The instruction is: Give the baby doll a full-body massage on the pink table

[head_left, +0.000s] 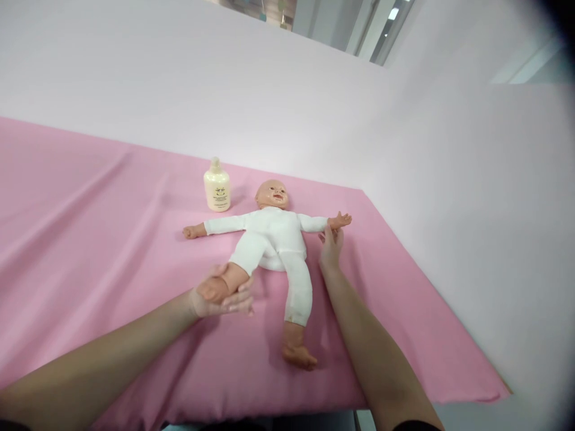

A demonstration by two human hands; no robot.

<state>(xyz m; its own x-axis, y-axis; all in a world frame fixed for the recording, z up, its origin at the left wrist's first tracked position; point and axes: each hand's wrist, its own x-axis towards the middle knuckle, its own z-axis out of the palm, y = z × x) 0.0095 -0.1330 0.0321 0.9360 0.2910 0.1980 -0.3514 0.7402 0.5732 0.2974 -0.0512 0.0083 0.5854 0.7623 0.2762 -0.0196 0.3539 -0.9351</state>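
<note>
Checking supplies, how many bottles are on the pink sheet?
1. The bottle stands upright on the pink sheet, beside the doll's head. None other shows.

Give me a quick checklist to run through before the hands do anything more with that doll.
1. Left hand cupped around the doll's foot: ok.
2. Right hand at the doll's wrist: touching, grip cannot tell.
3. Doll flat on its back on the pink sheet: ok.
4. Lotion bottle upright, apart from the doll: ok.
5. Bottle cap closed: cannot tell.
</note>
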